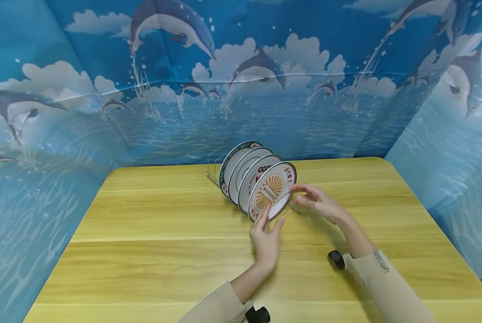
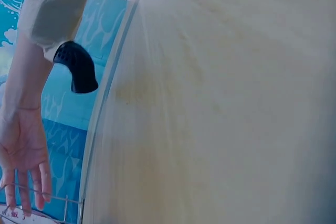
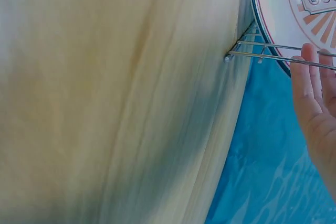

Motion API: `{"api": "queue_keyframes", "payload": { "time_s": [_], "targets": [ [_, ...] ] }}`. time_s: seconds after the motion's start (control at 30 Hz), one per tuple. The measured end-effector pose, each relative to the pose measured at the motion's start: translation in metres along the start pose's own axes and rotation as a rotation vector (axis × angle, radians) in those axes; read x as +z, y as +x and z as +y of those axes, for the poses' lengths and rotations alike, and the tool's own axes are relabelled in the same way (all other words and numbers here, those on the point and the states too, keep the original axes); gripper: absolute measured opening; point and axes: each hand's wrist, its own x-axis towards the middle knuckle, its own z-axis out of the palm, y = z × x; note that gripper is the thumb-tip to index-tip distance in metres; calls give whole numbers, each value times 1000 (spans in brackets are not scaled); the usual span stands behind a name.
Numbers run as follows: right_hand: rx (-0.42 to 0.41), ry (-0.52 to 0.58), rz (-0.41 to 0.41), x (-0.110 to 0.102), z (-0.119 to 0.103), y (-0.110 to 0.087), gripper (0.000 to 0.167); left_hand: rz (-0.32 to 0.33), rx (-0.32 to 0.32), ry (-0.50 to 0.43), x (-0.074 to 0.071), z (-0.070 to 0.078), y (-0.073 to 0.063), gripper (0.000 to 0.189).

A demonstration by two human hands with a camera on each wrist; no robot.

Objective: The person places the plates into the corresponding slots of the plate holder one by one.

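Observation:
Several round white plates with dark rims stand tilted in a wire dish rack (image 1: 213, 177). The front plate (image 1: 283, 179) bears an orange sunburst and red lettering. My left hand (image 1: 265, 242) reaches up to its lower face, fingers fairly straight and thumb spread away. My right hand (image 1: 317, 204) is at the plate's right edge, fingertips on the rack's end wires and thumb apart from them. From the right wrist, the same fingers (image 3: 310, 77) overlap two wires beside the sunburst plate (image 3: 278, 19). In the left wrist view, the right hand's palm (image 2: 23, 140) shows behind the wires.
The rack stands toward the back of a yellow wooden table (image 1: 164, 260). Close behind it hangs a blue curtain (image 1: 164, 121) printed with dolphins, which also runs down both sides. Black wrist cameras (image 1: 336, 259) are worn at both sleeves.

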Motion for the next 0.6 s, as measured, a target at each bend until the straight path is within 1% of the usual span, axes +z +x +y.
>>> {"api": "queue_keyframes", "payload": {
  "time_s": [0.1, 0.2, 0.33, 0.47, 0.6],
  "targets": [
    [-26, -4, 11, 8, -2, -5, 41, 3, 1, 20, -8, 2, 0, 48],
    [-46, -21, 31, 16, -3, -9, 41, -20, 12, 32, -19, 4, 0, 47],
    [-58, -53, 56, 26, -5, -16, 40, -76, 34, 34, -33, 7, 1, 43],
    [-75, -72, 69, 38, -8, -21, 37, -142, 48, 18, -49, 9, 5, 41],
    [-96, -68, 92, 53, -10, -24, 35, -225, 8, -16, -65, 11, 15, 41]
  ]
}}
